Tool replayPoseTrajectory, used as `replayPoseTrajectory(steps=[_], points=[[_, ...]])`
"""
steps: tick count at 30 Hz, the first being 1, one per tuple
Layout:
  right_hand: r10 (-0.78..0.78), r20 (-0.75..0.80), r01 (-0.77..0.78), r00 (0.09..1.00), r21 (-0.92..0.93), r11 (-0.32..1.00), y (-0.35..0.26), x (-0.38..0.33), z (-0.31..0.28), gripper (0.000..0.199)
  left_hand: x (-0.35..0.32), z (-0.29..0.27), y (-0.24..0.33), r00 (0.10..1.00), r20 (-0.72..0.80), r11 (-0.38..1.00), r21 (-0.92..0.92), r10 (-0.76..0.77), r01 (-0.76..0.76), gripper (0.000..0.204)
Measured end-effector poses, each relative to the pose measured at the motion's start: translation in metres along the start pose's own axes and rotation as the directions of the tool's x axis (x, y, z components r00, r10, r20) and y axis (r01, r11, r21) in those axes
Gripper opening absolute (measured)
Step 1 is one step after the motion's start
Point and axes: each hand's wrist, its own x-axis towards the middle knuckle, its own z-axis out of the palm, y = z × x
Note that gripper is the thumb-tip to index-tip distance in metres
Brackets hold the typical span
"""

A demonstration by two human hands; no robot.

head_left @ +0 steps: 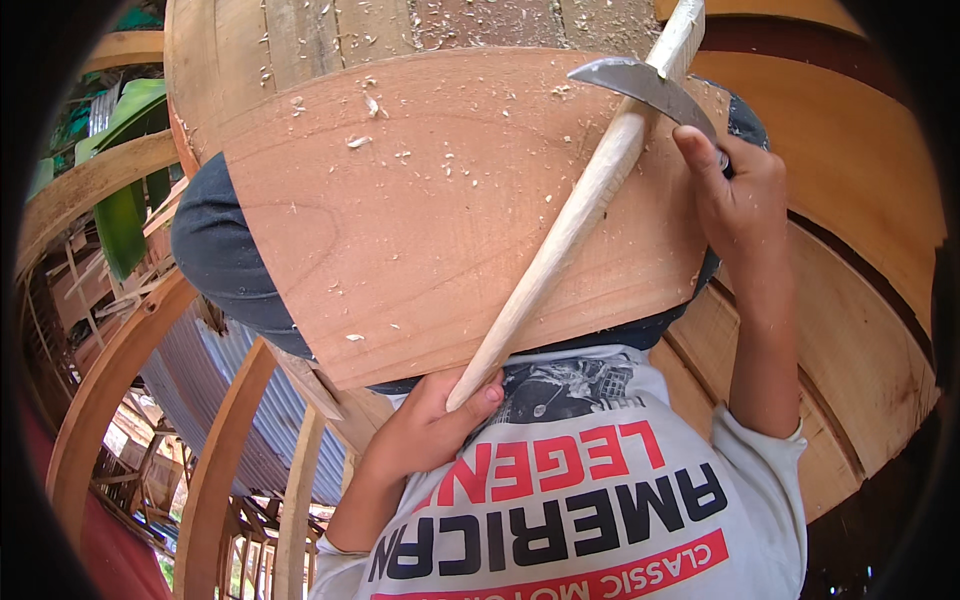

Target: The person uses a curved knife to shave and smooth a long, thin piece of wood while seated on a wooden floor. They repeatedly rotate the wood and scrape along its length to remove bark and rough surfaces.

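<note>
A long pale wooden stick (565,225), whittled and tapered, slants from my waist up to the far right. My left hand (440,420) is closed round its near, thin end, against my shirt. In my right hand (735,180) is a knife with a curved grey blade (640,82); the fingers wrap its handle, which is mostly hidden. The blade lies across the stick near its far end, touching or just over it. Under the stick, a flat reddish-brown board (420,210) rests on my lap, sprinkled with small shavings (360,142).
Beyond the board is a plank surface (375,25) strewn with shavings. Curved wooden ribs (225,470) rise on the left, with corrugated metal sheeting (270,390) behind them and a green leaf (120,225) above. Broad wooden planks (850,330) line the right side.
</note>
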Motion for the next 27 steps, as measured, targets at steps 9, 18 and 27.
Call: replayPoseTrajectory(steps=[9,18,27], points=[[-0.251,-0.078,0.246,0.965,-0.071,0.967,-0.003,-0.005,0.018,0.058,0.001,-0.002,-0.005,0.998,0.010,0.993,-0.100,-0.066,0.066,0.031],[-0.264,-0.106,0.253,0.959,-0.105,0.962,0.001,0.001,0.013,0.059,-0.001,-0.001,-0.003,0.998,-0.007,0.993,-0.104,-0.064,0.063,0.032],[-0.184,-0.120,0.166,0.976,-0.140,0.976,0.005,0.012,-0.001,0.063,0.000,-0.005,-0.003,0.991,0.063,0.977,-0.170,-0.121,0.130,0.033]])
